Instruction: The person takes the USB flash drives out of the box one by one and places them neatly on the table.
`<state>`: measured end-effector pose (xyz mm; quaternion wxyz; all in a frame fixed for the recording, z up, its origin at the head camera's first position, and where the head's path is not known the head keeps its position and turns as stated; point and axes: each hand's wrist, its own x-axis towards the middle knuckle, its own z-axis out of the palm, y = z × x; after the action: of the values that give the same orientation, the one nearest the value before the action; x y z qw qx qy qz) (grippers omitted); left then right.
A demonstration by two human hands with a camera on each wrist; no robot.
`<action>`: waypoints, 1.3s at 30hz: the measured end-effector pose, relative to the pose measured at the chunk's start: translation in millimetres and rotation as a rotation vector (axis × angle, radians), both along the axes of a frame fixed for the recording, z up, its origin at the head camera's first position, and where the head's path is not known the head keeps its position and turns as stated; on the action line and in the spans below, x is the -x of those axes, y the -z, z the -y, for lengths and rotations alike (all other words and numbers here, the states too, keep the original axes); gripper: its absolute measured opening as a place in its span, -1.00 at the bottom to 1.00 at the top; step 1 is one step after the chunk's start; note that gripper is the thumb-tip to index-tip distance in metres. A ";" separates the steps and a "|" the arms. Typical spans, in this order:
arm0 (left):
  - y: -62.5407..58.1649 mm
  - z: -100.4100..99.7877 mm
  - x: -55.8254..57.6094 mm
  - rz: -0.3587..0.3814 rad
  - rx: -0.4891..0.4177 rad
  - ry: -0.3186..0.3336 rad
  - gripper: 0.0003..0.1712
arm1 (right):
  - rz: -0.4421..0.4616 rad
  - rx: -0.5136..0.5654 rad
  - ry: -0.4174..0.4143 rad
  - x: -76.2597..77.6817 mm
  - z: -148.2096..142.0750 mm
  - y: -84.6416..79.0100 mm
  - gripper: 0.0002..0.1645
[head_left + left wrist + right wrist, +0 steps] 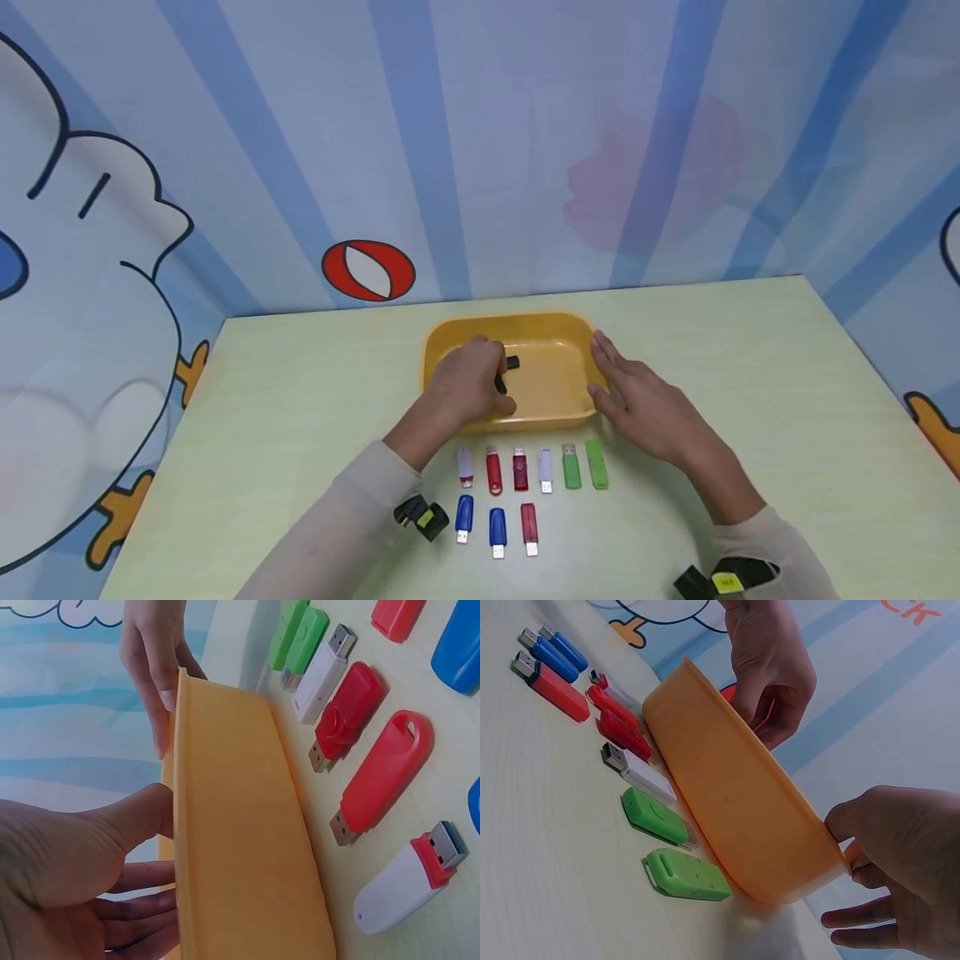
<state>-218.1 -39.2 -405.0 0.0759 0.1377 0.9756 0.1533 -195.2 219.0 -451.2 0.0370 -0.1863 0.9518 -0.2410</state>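
Observation:
A yellow plastic tray (551,423) stands on the table. My left hand (468,379) reaches over its left part, fingers bent downward. Two small black pieces, probably USB sticks, show beside those fingers: one black piece (513,362) past the knuckles, another black piece (500,384) between finger and thumb. Whether the fingers pinch either is unclear; the tray wall hides the fingertips in the left wrist view. My right hand (648,408) touches the tray's right rim with thumb and fairly straight fingers. In the right wrist view, my right hand (904,859) has its lower fingers extended beside the tray corner.
In front of the tray lie two rows of USB sticks. The nearer row has two blue sticks (465,515) and a red stick (529,525). The farther row mixes white, red and green, ending in a green stick (597,464). A printed backdrop (510,150) rises behind the table.

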 end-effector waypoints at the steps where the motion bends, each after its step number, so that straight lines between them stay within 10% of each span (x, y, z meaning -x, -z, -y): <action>1: -0.9 -0.3 -0.3 -0.003 -0.007 0.002 -0.62 | 0.000 0.000 0.001 0.3 0.1 -0.2 -0.19; 39: -27.1 -8.7 -35.2 -0.144 -0.145 0.153 -0.51 | 0.029 -0.007 0.023 -1.1 1.5 -3.5 -0.16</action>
<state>-182.9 -30.5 -378.0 0.0068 0.2277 0.9515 0.2069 -194.1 217.5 -447.7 0.0488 -0.1718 0.9540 -0.2408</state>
